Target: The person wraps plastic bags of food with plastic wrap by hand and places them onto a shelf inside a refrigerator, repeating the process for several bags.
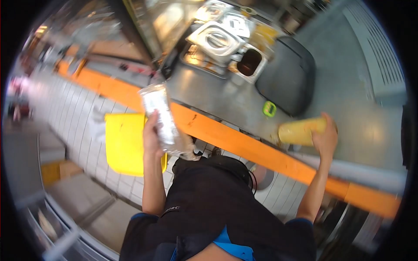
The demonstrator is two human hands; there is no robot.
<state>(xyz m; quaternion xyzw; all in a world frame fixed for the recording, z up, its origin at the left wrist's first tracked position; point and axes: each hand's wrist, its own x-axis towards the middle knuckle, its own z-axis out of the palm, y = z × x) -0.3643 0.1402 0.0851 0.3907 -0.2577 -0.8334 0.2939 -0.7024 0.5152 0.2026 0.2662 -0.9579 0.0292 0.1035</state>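
Note:
My left hand (152, 138) is closed around a long, shiny silver package (160, 111) with clear, crinkled plastic at its lower end. It is held up in front of the counter's orange edge. My right hand (326, 137) grips a yellow cylinder (298, 132), perhaps a sauce bottle, lying sideways at the counter's front edge. Blur hides its details. Up and left of the cylinder, a small green-rimmed device (269, 108) rests on the steel counter (209, 93). Beyond it is a dark grey, flat lid-like piece (287, 71).
Steel containers with a lid (215, 40) stand at the back, beside an open pan of dark contents (249, 62). An orange strip (226, 135) runs along the counter's front. A yellow bin (124, 143) stands on the tiled floor below left. A vented panel (376, 48) is at right.

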